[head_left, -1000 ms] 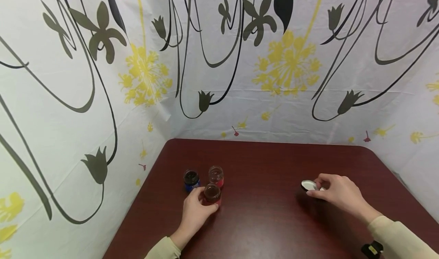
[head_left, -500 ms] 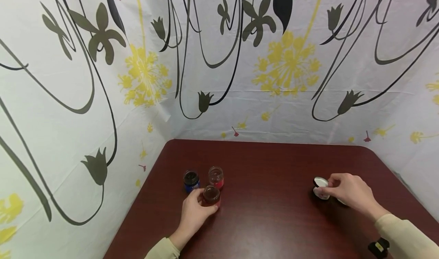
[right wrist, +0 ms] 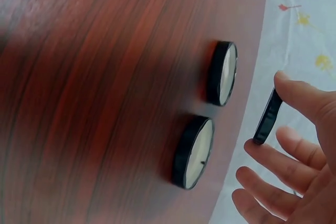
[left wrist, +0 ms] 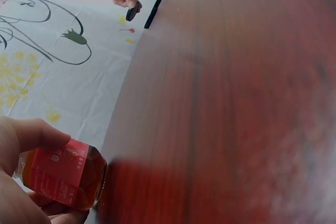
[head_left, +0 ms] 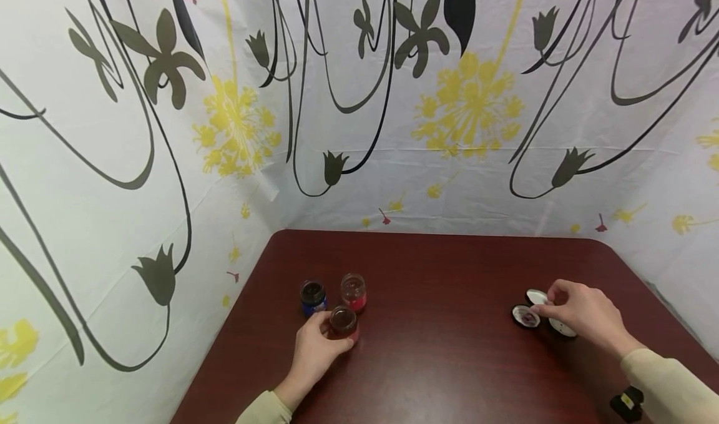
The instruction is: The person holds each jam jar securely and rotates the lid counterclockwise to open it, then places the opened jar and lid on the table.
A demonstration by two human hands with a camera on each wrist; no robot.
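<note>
My left hand grips a lidless glass jar, its fingers and thumb around the sides. In the left wrist view this jar has a red label and amber-brown contents. Close behind it stand a blue-labelled jar with dark contents and a clear jar with a red label, both uncovered. At the right, my right hand pinches a black-rimmed lid between thumb and finger, above the table. Two more lids, one to the left and one to the right, lie white side up below the hand.
The dark red wooden table has rounded far corners. Patterned white cloth hangs behind it and along both sides. A small black device sits beside the right sleeve.
My right hand has moved right with its lid, and the two lids on the table now show more fully. The left hand and its jar have barely shifted.
</note>
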